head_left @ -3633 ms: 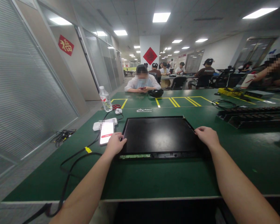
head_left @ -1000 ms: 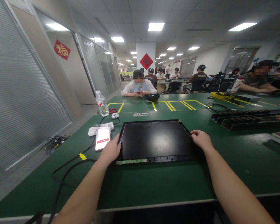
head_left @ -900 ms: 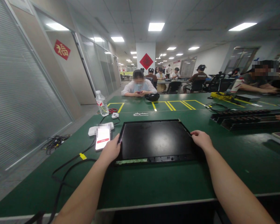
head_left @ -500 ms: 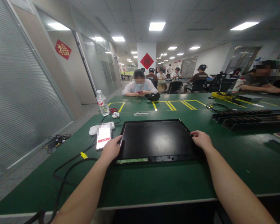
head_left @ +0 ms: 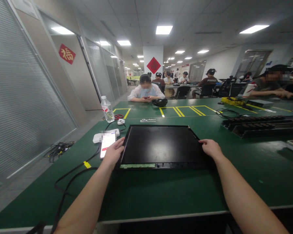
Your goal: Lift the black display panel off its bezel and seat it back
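Note:
A black flat display panel in a dark frame (head_left: 161,143) lies face up on the green table in front of me. Along its near edge shows a green circuit strip (head_left: 138,166). My left hand (head_left: 114,151) is at the panel's left edge, its fingers against the frame. On the opposite side, my right hand (head_left: 211,148) pinches the right edge between thumb and fingers. A lit phone (head_left: 107,143) lies just beyond my left hand, leaning on a white device (head_left: 96,138).
Black cables (head_left: 70,175) run along the table's left side. A water bottle (head_left: 107,110), red-handled scissors (head_left: 118,116) and a small white object (head_left: 121,121) stand or lie farther back. Black slotted rails (head_left: 256,125) lie at right. A person (head_left: 146,89) sits opposite.
My left hand has slid slightly left along the panel's edge, its thumb no longer over the frame. The panel's left side has shifted a little left. My right hand keeps its place.

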`<action>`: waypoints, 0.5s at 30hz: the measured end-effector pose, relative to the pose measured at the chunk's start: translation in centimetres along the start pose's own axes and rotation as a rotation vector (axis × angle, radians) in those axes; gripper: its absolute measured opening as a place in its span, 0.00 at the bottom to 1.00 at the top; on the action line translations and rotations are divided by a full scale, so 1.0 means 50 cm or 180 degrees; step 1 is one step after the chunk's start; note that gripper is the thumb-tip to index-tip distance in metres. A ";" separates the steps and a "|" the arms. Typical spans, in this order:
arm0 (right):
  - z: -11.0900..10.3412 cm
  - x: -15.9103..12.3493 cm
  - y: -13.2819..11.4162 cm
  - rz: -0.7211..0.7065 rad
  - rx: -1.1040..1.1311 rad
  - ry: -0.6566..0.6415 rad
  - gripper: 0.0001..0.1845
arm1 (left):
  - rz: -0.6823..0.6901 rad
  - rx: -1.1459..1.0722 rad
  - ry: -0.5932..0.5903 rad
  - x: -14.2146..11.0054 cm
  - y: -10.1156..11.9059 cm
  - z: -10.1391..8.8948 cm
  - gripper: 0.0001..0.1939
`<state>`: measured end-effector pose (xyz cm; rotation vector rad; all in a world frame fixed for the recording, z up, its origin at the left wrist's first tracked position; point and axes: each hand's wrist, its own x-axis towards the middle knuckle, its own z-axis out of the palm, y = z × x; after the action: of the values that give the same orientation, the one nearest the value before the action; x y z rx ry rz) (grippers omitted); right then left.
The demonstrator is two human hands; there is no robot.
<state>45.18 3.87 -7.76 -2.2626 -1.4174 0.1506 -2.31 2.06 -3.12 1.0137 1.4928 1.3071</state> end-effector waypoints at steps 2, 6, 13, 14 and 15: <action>-0.001 -0.001 -0.001 -0.0001 -0.0051 -0.0060 0.23 | -0.0135 -0.0255 0.0151 -0.003 0.008 0.004 0.27; -0.004 -0.001 -0.004 0.0010 -0.0063 -0.0176 0.23 | -0.0278 -0.0504 0.0261 -0.006 0.019 0.007 0.25; 0.000 0.001 -0.001 0.0026 -0.0014 -0.0136 0.23 | -0.0424 -0.0786 0.0151 -0.006 0.025 0.009 0.35; 0.001 0.002 0.000 0.0012 -0.0006 -0.0106 0.23 | -0.0460 -0.0843 0.0132 -0.006 0.026 0.009 0.36; 0.001 0.002 0.000 -0.0003 -0.0005 -0.0080 0.23 | -0.0497 -0.0902 0.0103 -0.006 0.026 0.009 0.38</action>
<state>45.21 3.99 -7.80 -2.2688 -1.4321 0.1783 -1.75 2.03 -1.80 0.6834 1.3354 1.3802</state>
